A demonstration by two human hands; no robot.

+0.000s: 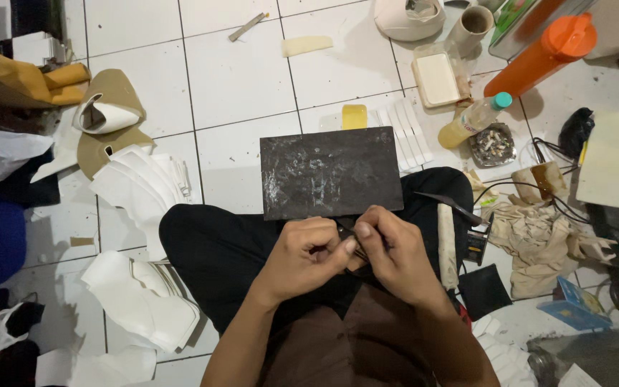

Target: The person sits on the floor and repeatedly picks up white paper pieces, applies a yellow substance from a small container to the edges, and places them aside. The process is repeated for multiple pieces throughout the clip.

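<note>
Both hands meet at the near edge of the dark slab (331,181) that rests on the lap. The left hand (304,258) and right hand (393,252) pinch one small dark piece (349,231) between fingertips — mostly hidden. It would be best to keep it braced against the slab, wrists low and grip short. Forearms converge, knuckles up — white cut pieces (140,188) lie on the floor to the left.

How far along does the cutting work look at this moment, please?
Done, by the look: white cut pieces fanned on the floor and strips laid behind the dark board. In hand: both hands, left and right, pinch something small and dark. What is left cannot be told.
</note>
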